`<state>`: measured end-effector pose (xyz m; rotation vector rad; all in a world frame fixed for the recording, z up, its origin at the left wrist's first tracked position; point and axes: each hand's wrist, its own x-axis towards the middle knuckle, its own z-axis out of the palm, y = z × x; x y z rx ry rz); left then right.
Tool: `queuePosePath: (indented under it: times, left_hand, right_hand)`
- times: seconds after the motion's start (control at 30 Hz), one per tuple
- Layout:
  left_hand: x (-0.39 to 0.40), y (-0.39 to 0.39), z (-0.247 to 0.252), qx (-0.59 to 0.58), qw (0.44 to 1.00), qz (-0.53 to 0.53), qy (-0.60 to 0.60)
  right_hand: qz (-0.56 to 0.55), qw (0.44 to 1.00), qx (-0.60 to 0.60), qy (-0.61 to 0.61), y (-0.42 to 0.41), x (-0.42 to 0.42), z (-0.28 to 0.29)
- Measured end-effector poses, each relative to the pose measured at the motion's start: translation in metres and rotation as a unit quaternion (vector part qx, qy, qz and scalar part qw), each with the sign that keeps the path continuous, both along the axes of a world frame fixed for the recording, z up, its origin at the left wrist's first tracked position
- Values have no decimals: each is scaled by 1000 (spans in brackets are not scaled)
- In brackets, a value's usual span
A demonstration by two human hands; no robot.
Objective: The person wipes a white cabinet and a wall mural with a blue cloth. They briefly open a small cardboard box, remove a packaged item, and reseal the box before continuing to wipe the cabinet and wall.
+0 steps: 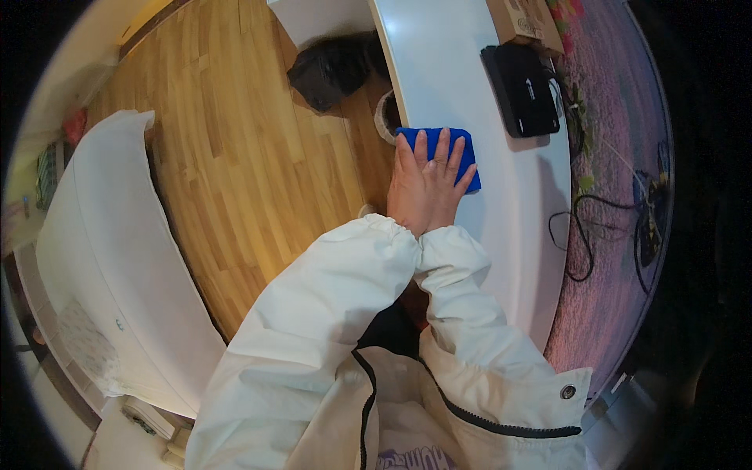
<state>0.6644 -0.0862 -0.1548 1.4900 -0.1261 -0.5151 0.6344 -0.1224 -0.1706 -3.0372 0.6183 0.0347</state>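
Note:
Both my hands lie flat, one partly over the other, on a folded blue cloth (469,154) at the near edge of a long white tabletop (446,76). My left hand (407,191) is on the left side, by the table edge. My right hand (449,197) is beside it and overlaps it. Several fingers are spread over the cloth, pressing down without curling round it. Where they overlap, I cannot tell every finger apart. White jacket sleeves cover both wrists.
Toward the table's far side lies a black electronic box (524,91) with cables, beyond it a cardboard box (523,23). A black cable (581,235) hangs along the right wall. Under the table are a black bag (329,70) and a round bin (385,120). A white-covered bed (117,235) stands left.

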Motion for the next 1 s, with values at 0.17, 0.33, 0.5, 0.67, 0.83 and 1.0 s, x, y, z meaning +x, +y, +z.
queuePosePath:
  times: [0.17, 0.33, 0.5, 0.67, 0.83, 1.0]
  left_hand:
    - [67, -12, -8, 129, 985, 1, -116]
    - [123, -23, -13, 169, 979, -9, -116]
    - [116, -19, 15, -24, 995, -15, 95]
    - [64, 7, -9, 173, 979, -101, -50]
    - [97, 1, 27, 17, 986, -106, 128]
    - [156, -6, 1, 202, 958, -203, 12]
  right_hand:
    - [19, 995, -94, -4, -20, 65, -13]
    - [30, 998, -23, -56, -34, 121, -15]
    - [24, 997, 52, -49, -33, 113, 4]
    - [10, 994, 107, 12, -16, 60, 9]
    - [-33, 996, 79, -4, -10, 71, 15]
    - [-77, 995, 43, 39, -11, 146, 29]
